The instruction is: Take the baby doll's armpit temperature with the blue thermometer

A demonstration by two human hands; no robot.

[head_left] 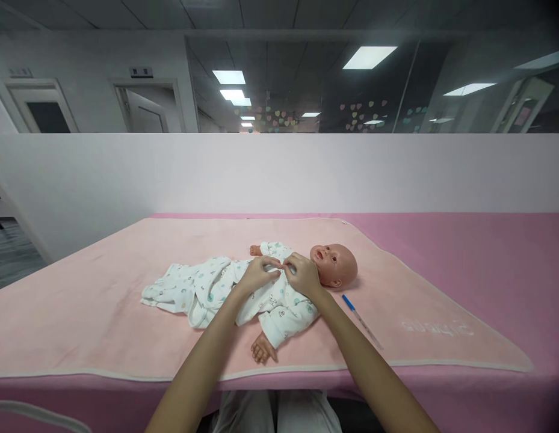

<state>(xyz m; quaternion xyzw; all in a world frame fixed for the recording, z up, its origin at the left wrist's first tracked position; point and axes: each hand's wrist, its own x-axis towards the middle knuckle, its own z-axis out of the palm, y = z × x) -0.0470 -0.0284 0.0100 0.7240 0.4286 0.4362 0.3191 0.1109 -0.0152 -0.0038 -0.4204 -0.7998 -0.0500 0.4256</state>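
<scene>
A baby doll lies on its back, head to the right, dressed in a white patterned romper. Over the doll's upper chest, my left hand has thumb and fingers pinched at the front of the romper. Close beside it, my right hand pinches the same spot just below the doll's chin. The fingertips of both hands nearly meet, and what lies between them is too small to make out. One doll hand sticks out of the near sleeve, the other out of the far sleeve.
A pen with a blue cap lies right of the doll, near my right forearm. A pale pink blanket covers much of the darker pink table cover. Behind stands a low white partition. A pale cable shows at lower left.
</scene>
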